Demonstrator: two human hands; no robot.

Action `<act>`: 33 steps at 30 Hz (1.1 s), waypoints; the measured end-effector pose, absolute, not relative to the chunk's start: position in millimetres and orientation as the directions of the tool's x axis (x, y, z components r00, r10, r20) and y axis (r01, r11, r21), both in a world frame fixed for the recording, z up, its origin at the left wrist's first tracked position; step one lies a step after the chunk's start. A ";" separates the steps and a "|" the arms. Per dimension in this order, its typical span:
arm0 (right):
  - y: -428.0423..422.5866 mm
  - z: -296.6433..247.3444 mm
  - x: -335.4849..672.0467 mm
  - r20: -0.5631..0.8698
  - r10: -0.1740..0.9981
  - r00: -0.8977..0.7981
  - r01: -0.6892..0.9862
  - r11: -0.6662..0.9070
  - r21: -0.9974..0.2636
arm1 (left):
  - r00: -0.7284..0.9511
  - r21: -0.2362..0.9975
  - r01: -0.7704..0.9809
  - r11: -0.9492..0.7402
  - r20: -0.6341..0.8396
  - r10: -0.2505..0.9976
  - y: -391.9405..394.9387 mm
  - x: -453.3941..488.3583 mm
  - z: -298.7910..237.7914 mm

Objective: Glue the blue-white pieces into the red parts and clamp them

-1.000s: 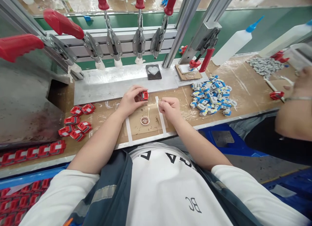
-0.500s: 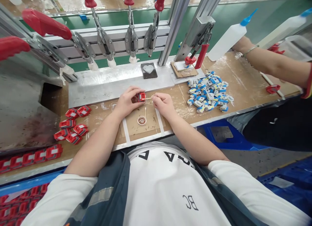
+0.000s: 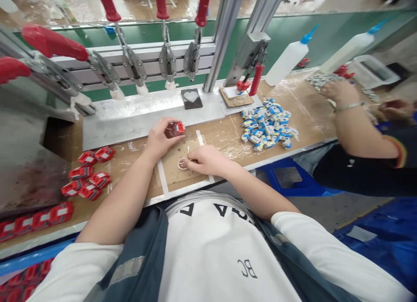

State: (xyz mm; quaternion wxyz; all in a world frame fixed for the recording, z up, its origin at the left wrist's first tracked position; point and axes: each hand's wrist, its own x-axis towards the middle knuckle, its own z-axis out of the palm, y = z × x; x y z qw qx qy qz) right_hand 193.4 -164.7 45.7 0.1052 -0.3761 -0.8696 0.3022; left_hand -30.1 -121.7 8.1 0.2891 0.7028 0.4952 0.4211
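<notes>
My left hand [image 3: 160, 139] is closed around a small red plastic housing [image 3: 179, 128] with grey edges, holding it just above the bench. Fingers pinched, my right hand [image 3: 206, 159] is over the right side of a small white cup [image 3: 181, 163] holding dark liquid. The thin cotton swab seen earlier in that hand is mostly hidden behind my fingers. A second swab [image 3: 188, 150] leans in the cup, its tip up. Several similar red housings [image 3: 88, 191] lie left of my left forearm.
Red-handled toggle clamps [image 3: 166, 54] stand over a metal plate [image 3: 130, 119] bearing a dark block with a heart [image 3: 191, 98]. Small blue-and-white parts [image 3: 267, 124] are heaped at right. Beyond them are a white bottle [image 3: 286, 61] and another person's hand [image 3: 340, 93].
My right hand has moved from the red housing down to the cup. My left hand still holds the housing. The other person's hand has left the bottle, and the view has shifted slightly.
</notes>
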 end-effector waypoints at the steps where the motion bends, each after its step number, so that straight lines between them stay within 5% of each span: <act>1: -165.3 49.3 198.2 -0.063 0.736 -0.674 0.635 0.533 -0.559 | 0.142 0.829 0.447 -0.337 0.307 0.941 -121.7 -30.1 9.2; 8: -148.7 54.4 310.3 0.163 0.973 -0.162 0.954 0.197 -0.226 | 0.015 0.945 0.159 -0.285 0.286 0.958 -120.0 -24.2 13.8; 11: -142.4 40.8 348.8 0.140 0.975 -0.170 0.980 0.182 -0.079 | 0.006 0.951 0.089 -0.295 0.296 0.955 -118.8 -20.6 14.7; 15: -135.0 24.9 362.3 0.094 0.963 -0.253 0.964 0.259 -0.059 | 0.013 0.952 0.031 -0.303 0.303 0.953 -118.8 -19.9 14.7; 18: -130.5 23.2 360.8 0.115 0.956 -0.269 0.940 0.287 -0.185 | 0.026 0.962 0.018 -0.273 0.272 0.962 -122.2 -20.9 18.1; 20: -129.3 24.9 354.6 0.165 0.939 -0.301 0.852 0.343 -0.396 | 0.033 0.967 0.001 -0.256 0.256 0.966 -125.3 -21.2 22.0; 23: -129.9 26.7 331.2 0.293 0.904 -0.313 0.489 0.418 -0.766 | 0.059 0.970 -0.063 -0.236 0.239 0.969 -128.6 -20.9 26.4; 25: -130.6 26.8 307.3 0.346 0.895 -0.281 0.192 0.406 -0.893 | 0.072 0.969 -0.126 -0.213 0.223 0.972 -129.6 -20.9 27.0; 28: -129.5 26.3 269.9 0.316 0.919 -0.236 -0.107 0.299 -0.948 | 0.096 0.965 -0.191 -0.180 0.201 0.975 -130.4 -22.0 25.6; 33: -123.6 26.9 230.3 0.214 0.945 -0.249 -0.333 0.124 -0.935 | 0.157 0.959 -0.233 -0.163 0.202 0.967 -132.1 -24.8 23.8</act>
